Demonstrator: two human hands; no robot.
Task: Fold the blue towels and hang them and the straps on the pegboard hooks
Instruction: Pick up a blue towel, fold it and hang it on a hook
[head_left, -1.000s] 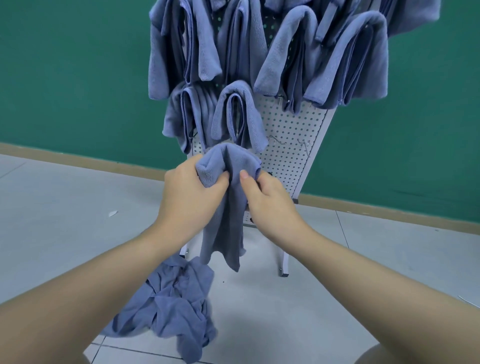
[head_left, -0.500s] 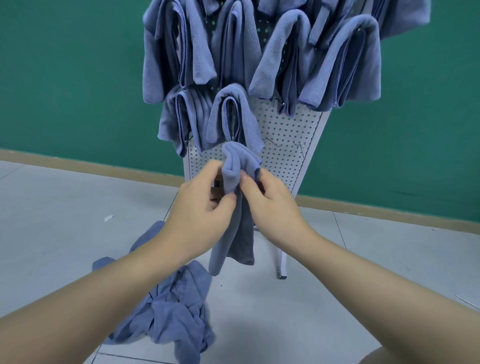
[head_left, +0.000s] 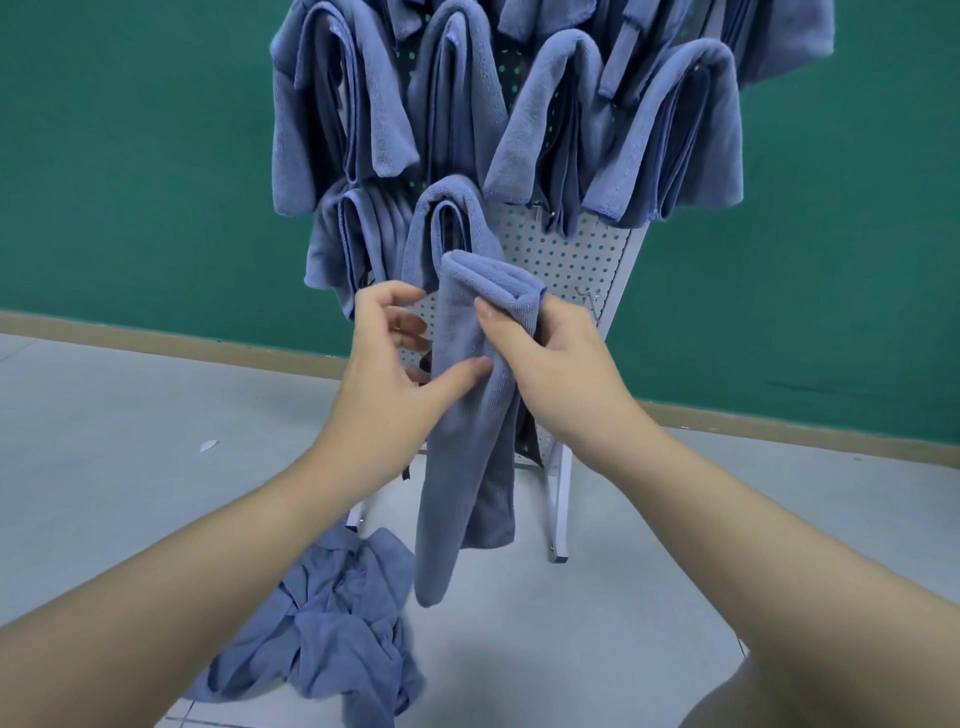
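A folded blue towel (head_left: 470, 415) hangs in a long strip in front of the white pegboard (head_left: 566, 260). My right hand (head_left: 556, 364) grips its folded top, thumb on the near face and fingers behind. My left hand (head_left: 395, 374) is beside it with the fingers spread; only the thumb tip touches the towel's left edge. Several folded blue towels (head_left: 670, 135) hang on the upper hooks. A bare metal hook (head_left: 589, 299) sticks out just right of my right hand. I see no straps clearly.
A crumpled pile of blue towels (head_left: 332, 623) lies on the grey tiled floor at the foot of the pegboard's white stand (head_left: 558, 519). A green wall (head_left: 130, 156) stands behind. A small white scrap (head_left: 209, 445) lies on the floor to the left.
My left hand has let go of the towel and opened. My right hand now holds the fold alone, and the towel hangs longer and straighter than before.
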